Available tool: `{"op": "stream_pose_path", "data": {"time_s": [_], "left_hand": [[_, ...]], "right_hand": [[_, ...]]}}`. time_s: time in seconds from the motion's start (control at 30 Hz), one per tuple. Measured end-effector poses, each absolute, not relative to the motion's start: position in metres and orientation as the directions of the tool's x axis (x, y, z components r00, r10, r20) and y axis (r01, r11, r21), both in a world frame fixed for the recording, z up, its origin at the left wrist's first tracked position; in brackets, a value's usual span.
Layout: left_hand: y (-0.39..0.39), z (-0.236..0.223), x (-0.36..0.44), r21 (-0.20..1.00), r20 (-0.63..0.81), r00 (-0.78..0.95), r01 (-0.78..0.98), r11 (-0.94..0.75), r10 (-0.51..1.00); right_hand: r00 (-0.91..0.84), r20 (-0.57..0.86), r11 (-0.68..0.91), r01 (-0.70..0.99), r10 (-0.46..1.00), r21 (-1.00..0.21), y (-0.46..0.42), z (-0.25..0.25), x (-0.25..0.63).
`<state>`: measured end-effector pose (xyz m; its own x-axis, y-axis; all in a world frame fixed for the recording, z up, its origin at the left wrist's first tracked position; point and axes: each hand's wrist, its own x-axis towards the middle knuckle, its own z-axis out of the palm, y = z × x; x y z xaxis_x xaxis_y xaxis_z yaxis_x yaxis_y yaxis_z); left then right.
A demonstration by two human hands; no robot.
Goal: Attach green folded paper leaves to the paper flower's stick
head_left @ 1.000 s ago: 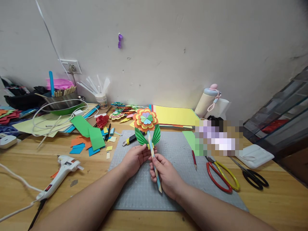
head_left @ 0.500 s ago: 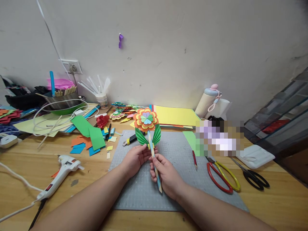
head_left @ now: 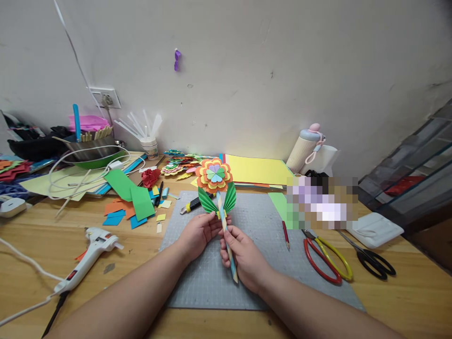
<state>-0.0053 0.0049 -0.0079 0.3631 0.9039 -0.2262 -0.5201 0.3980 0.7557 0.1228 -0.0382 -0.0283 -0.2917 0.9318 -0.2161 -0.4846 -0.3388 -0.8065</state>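
Observation:
A paper flower (head_left: 214,175) with layered orange and yellow petals and a pastel centre stands tilted over the grey cutting mat (head_left: 205,292). Two pleated green leaves (head_left: 230,197) flank its striped rolled-paper stem (head_left: 233,269). My right hand (head_left: 243,254) is closed round the lower stem, thumb on top. Just below the leaves, my left hand (head_left: 202,235) curls its fingers behind the stem; their tips are partly hidden. Behind the flower lies a black and yellow utility knife (head_left: 195,205), partly covered by a leaf.
On the left lie a white glue gun (head_left: 88,256) with its cord and coloured paper scraps (head_left: 143,202). To the right are a red pencil (head_left: 286,234), red-and-yellow-handled scissors (head_left: 323,261) and black scissors (head_left: 374,261). Yellow paper (head_left: 259,169) is stacked by the wall.

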Motion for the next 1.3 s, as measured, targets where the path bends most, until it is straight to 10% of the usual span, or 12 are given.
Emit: {"op": "stream_pose_path", "data": {"time_s": [0.9, 1.1, 1.3], "left_hand": [[0.002, -0.005, -0.002, 0.747, -0.249, 0.289, -0.550, 0.374, 0.924], [0.010, -0.013, -0.016, 0.893, -0.061, -0.256, -0.445, -0.062, 0.965], [0.019, -0.007, -0.035, 0.964, 0.037, -0.561, -0.198, -0.177, 0.827]], "right_hand": [[-0.231, -0.167, -0.246, -0.374, 0.958, -0.894, -0.037, -0.022, 0.126], [-0.140, -0.049, -0.039, 0.073, 0.989, -0.997, -0.027, -0.005, 0.153], [-0.231, 0.065, 0.183, 0.535, 0.971, -0.824, -0.024, 0.011, 0.173]]}}
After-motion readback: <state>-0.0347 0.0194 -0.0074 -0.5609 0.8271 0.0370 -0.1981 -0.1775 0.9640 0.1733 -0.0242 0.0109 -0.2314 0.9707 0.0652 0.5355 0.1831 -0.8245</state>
